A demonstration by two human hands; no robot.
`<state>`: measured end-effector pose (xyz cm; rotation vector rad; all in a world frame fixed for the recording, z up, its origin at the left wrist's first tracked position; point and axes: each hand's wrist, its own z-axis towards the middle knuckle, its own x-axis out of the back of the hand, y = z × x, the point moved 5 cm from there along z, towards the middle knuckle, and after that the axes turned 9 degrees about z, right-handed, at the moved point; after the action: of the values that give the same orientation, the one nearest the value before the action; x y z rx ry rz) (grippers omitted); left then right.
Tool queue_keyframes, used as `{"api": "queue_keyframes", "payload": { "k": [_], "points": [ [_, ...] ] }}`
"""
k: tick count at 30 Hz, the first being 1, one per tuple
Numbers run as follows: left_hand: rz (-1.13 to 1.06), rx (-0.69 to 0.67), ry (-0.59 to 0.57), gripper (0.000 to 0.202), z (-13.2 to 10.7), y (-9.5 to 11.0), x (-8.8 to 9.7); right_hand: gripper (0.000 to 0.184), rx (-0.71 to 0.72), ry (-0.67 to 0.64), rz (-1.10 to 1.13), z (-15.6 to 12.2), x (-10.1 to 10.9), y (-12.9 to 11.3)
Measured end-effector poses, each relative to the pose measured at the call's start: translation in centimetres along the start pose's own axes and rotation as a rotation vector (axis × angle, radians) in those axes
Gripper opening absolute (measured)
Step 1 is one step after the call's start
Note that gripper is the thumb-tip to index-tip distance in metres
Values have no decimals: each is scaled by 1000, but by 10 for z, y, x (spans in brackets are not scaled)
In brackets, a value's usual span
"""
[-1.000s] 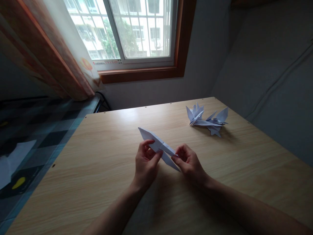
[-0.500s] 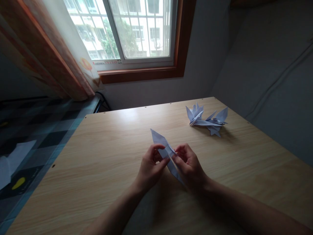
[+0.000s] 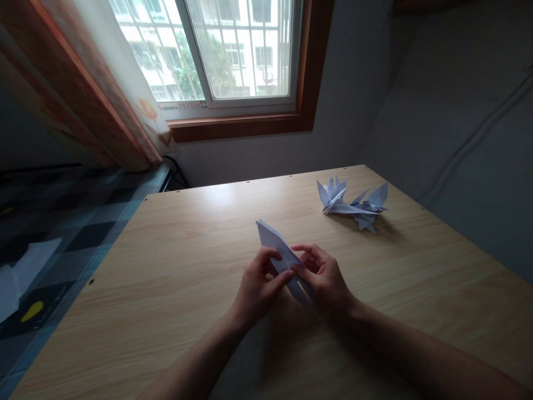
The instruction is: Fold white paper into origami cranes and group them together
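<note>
A narrow folded white paper point(image 3: 275, 243) with a pointed far end is held slantwise above the wooden table point(image 3: 179, 255). My left hand point(image 3: 260, 280) pinches its left side, thumb and index finger closed on it. On the right side my right hand point(image 3: 325, 278) grips the same paper near its middle, the thumb pressed on top and the other fingers curled. Both thumb tips almost meet on the fold. The paper's near end hangs below the hands and is partly hidden by the right one.
Folded white paper figures point(image 3: 352, 205) lie together at the table's far right. To the left, loose white paper sheets point(image 3: 31, 272) rest on a lower checked surface point(image 3: 108, 194). A curtain point(image 3: 100, 83) hangs beside the window point(image 3: 250, 50), behind the table.
My right index finger has lifted off the paper's far side and straightened a little. The thumbs have come closer together, and the paper's upper part has turned slightly.
</note>
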<state>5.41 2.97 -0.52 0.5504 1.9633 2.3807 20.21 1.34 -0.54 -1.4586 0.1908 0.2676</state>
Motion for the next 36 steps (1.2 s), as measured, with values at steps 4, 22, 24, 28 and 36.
{"api": "queue_keyframes", "payload": {
  "k": [4,22,24,28,36],
  "points": [
    [3,-17,25,32,0,7,1,35,-58,-12,37,0,0,2],
    [-423,74,47,30,5,2,0,34,-131,-63,116,0,-4,4],
    [-426,70,14,26,3,4,0,35,-139,-74,103,-1,-3,4],
    [-381,69,-75,24,1,8,-3,31,-125,-81,173,-1,-3,2],
    [-270,77,-209,33,-1,12,-7,35,-128,-255,303,-2,-15,-5]
  ]
}}
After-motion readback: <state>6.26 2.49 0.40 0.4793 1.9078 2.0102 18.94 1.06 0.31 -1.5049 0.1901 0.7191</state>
